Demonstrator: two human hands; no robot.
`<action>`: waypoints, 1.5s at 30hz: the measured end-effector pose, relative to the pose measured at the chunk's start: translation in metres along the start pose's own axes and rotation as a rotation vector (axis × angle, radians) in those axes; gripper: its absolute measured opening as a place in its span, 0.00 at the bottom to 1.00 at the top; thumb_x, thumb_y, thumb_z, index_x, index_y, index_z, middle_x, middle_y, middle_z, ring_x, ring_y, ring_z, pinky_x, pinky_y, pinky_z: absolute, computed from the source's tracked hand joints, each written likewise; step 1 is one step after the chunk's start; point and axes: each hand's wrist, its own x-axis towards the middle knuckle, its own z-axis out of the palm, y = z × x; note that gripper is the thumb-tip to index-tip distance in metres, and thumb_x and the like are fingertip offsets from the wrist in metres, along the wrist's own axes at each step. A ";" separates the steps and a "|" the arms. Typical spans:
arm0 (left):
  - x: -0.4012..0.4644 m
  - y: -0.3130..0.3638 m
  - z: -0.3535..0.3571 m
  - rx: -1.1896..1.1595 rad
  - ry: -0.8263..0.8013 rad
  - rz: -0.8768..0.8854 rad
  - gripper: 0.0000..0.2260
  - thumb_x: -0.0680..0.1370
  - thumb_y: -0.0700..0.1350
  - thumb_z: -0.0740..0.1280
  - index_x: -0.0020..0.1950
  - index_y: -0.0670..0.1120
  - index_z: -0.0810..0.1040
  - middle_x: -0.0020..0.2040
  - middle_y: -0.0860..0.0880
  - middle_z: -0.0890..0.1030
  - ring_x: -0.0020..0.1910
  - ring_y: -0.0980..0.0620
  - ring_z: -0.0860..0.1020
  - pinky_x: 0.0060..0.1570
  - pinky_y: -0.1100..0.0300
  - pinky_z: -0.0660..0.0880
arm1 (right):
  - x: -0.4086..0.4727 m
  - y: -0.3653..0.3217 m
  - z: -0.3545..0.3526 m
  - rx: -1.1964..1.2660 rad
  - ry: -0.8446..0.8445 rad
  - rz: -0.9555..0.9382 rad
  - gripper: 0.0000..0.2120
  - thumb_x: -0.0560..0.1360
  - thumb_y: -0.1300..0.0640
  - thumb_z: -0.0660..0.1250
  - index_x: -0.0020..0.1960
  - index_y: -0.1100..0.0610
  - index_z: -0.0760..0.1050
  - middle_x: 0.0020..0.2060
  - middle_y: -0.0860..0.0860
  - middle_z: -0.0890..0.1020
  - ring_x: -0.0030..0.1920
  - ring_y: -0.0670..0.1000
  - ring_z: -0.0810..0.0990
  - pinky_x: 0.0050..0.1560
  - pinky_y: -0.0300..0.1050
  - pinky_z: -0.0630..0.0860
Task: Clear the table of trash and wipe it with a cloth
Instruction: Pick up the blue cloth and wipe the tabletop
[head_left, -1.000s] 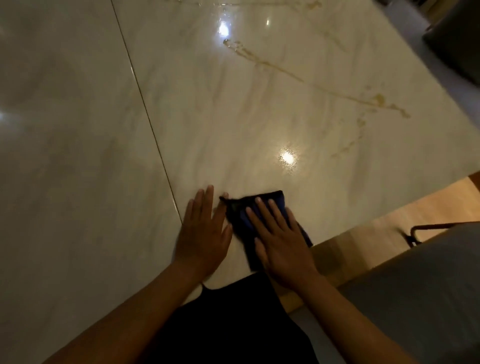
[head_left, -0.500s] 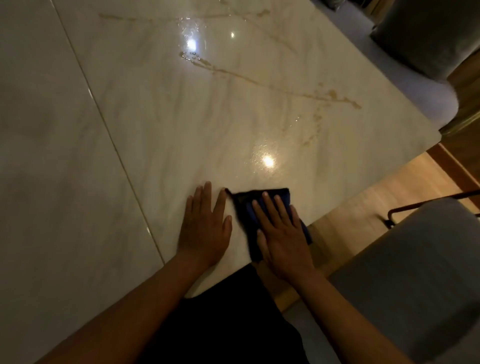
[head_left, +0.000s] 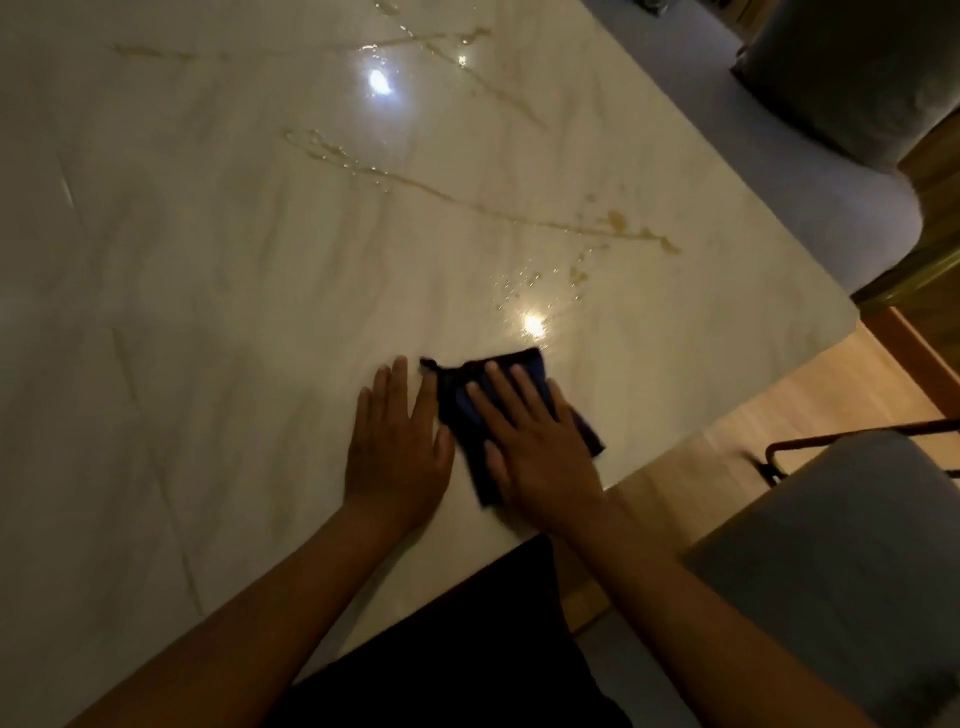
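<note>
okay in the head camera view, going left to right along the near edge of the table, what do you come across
left hand flat on the table → dark blue cloth under the right hand → wooden floor → grey chair

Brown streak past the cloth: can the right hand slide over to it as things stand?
Probably yes. The right hand lies flat on the dark cloth, and only bare tabletop lies between it and the brown streak; it may need a forward lean.

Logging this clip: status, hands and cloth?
Right hand flat on dark cloth. Left hand flat on table. Brown streak ahead, nothing blocking.
</note>
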 end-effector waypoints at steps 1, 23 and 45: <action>0.007 0.006 0.000 -0.001 0.008 0.002 0.28 0.79 0.52 0.53 0.77 0.41 0.64 0.77 0.35 0.61 0.76 0.34 0.60 0.74 0.41 0.58 | 0.003 0.009 -0.004 0.006 -0.023 -0.076 0.29 0.80 0.47 0.53 0.80 0.49 0.54 0.79 0.51 0.53 0.79 0.55 0.49 0.77 0.60 0.48; 0.108 0.145 0.007 -0.046 -0.012 -0.067 0.31 0.80 0.54 0.53 0.81 0.44 0.56 0.80 0.39 0.55 0.79 0.39 0.56 0.76 0.44 0.58 | 0.104 0.268 -0.056 -0.033 0.006 0.050 0.29 0.78 0.46 0.49 0.79 0.49 0.58 0.78 0.53 0.58 0.78 0.58 0.57 0.73 0.61 0.57; 0.113 0.196 0.018 0.018 -0.133 0.192 0.30 0.81 0.55 0.51 0.82 0.46 0.52 0.81 0.38 0.52 0.80 0.38 0.51 0.77 0.43 0.55 | 0.000 0.279 -0.057 0.050 0.131 0.635 0.29 0.80 0.49 0.46 0.80 0.55 0.54 0.79 0.58 0.55 0.79 0.59 0.51 0.76 0.62 0.51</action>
